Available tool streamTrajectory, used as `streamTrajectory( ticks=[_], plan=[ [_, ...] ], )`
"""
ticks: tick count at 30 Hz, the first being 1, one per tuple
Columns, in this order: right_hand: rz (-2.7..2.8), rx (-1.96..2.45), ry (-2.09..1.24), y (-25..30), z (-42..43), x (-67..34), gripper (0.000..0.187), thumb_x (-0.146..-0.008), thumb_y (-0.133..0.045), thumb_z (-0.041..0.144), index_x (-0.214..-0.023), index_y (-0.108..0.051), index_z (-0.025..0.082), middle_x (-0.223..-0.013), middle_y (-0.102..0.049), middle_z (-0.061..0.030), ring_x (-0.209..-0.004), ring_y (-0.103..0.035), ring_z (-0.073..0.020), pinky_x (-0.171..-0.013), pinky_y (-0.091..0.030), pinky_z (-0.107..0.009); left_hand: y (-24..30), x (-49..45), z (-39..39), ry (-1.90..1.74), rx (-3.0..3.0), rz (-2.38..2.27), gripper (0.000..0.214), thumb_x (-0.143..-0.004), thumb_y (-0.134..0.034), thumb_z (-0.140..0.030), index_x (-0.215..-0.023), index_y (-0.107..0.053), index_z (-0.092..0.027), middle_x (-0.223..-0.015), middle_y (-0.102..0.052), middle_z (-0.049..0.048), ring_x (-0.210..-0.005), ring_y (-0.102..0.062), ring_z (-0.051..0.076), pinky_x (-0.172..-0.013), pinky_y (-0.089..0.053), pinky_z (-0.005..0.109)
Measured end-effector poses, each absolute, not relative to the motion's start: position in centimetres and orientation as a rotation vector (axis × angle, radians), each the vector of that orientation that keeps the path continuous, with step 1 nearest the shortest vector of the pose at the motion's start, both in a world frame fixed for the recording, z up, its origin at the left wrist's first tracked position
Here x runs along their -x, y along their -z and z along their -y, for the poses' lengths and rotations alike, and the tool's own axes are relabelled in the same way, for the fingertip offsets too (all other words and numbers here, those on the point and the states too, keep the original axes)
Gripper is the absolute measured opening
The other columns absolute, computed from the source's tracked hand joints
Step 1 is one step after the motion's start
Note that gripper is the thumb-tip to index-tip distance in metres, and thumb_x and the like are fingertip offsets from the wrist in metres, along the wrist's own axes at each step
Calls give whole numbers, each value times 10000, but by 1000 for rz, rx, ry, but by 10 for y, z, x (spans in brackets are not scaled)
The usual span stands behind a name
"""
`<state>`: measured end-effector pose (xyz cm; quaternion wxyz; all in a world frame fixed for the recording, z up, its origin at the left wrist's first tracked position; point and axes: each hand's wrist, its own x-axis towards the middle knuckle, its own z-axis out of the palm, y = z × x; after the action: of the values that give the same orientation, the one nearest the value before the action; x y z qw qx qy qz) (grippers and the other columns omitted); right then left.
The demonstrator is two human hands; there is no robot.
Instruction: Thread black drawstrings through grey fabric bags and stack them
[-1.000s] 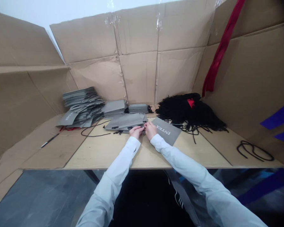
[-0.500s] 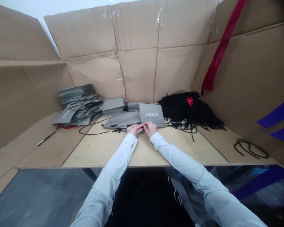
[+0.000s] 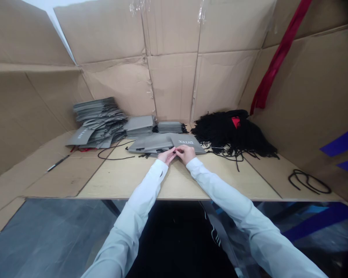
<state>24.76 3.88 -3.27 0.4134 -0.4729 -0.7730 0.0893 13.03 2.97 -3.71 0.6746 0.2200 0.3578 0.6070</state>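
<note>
A flat grey paper bag [image 3: 188, 143] printed INTEX lies on the wooden table [image 3: 174, 181], partly over a low stack of grey bags [image 3: 150, 145]. My left hand [image 3: 166, 156] and my right hand [image 3: 186, 153] meet at the bag's near edge, fingers pinched together on it. Whether a cord is between the fingers is too small to tell. Both arms are in white sleeves.
A tall heap of grey bags [image 3: 100, 121] sits at the back left, with two smaller stacks [image 3: 155, 127] beside it. A mound of black cords [image 3: 234, 135] with a red tag lies back right. Loose cords [image 3: 309, 181] lie far right, a pen [image 3: 58, 163] at left. Cardboard walls surround the table.
The INTEX bag, which lay angled to the right of my hands, was lifted upright and now lies flat over the stack. My hands stayed together at its near edge.
</note>
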Motion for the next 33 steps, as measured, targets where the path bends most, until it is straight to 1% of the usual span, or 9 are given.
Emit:
streamTrajectory(
  ticks=[4,8,11,16,19,22,26,29,33],
  plan=[
    [1966,1083,-223,29,-39,-250,139,-693,-522,207,-729,-644,151,-752,-627,-20,-643,-537,-97,-646,-402,-197,38,-128,-31,-1320,-537,-771,86,-631,-626,-76,-716,-627,-80,-752,-652,80,-804,-603,134,-850,-450,237],
    [1925,972,-304,24,-37,-253,160,-669,-518,225,-712,-649,143,-739,-625,-32,-632,-536,-103,-639,-413,-209,37,-128,-30,-1348,-590,-756,95,-612,-630,-57,-701,-613,-88,-725,-646,60,-758,-605,114,-855,-436,229],
    [1809,912,-550,21,-40,-257,192,-650,-511,240,-706,-661,134,-720,-635,-45,-622,-547,-116,-624,-427,-227,34,-128,-29,-1388,-616,-777,180,-557,-657,-19,-712,-604,-93,-691,-642,47,-692,-605,100,-836,-441,242],
    [1595,912,-1073,20,-51,-264,173,-570,-549,251,-627,-660,130,-515,-592,-24,-489,-505,-116,-539,-434,-258,33,-129,-27,-1446,-827,-892,314,-449,-726,-57,-746,-625,-83,-669,-641,61,-673,-607,129,-836,-430,303],
    [1514,895,-1265,20,-55,-266,124,-515,-583,232,-572,-636,136,-474,-572,-12,-465,-493,-111,-519,-434,-262,33,-129,-28,-1452,-980,-984,380,-386,-759,-118,-747,-646,-84,-691,-649,82,-710,-610,165,-837,-422,330],
    [1475,859,-1352,17,-56,-267,110,-504,-598,229,-566,-601,139,-488,-573,-8,-476,-509,-107,-528,-438,-253,31,-126,-29,-1443,-1060,-1014,405,-378,-764,-157,-762,-657,-90,-717,-656,96,-738,-609,182,-834,-423,337],
    [1544,827,-1324,12,-56,-272,176,-568,-576,273,-687,-572,144,-539,-589,-8,-485,-521,-101,-521,-430,-241,27,-124,-29,-1461,-1088,-1035,395,-392,-758,-173,-766,-664,-92,-736,-659,103,-771,-606,187,-841,-419,330],
    [1706,889,-1047,7,-54,-280,222,-608,-572,299,-751,-602,132,-560,-585,-10,-505,-510,-99,-523,-419,-237,26,-123,-29,-1454,-1103,-1020,396,-389,-759,-171,-766,-667,-98,-754,-660,101,-790,-604,187,-849,-415,326],
    [1975,773,-803,-3,-50,-291,254,-624,-594,331,-788,-656,148,-757,-624,-45,-676,-548,-128,-646,-430,-258,27,-124,-28,-1354,-1093,-907,420,-390,-761,-159,-793,-658,-92,-759,-659,97,-734,-613,174,-842,-427,339]
  ],
)
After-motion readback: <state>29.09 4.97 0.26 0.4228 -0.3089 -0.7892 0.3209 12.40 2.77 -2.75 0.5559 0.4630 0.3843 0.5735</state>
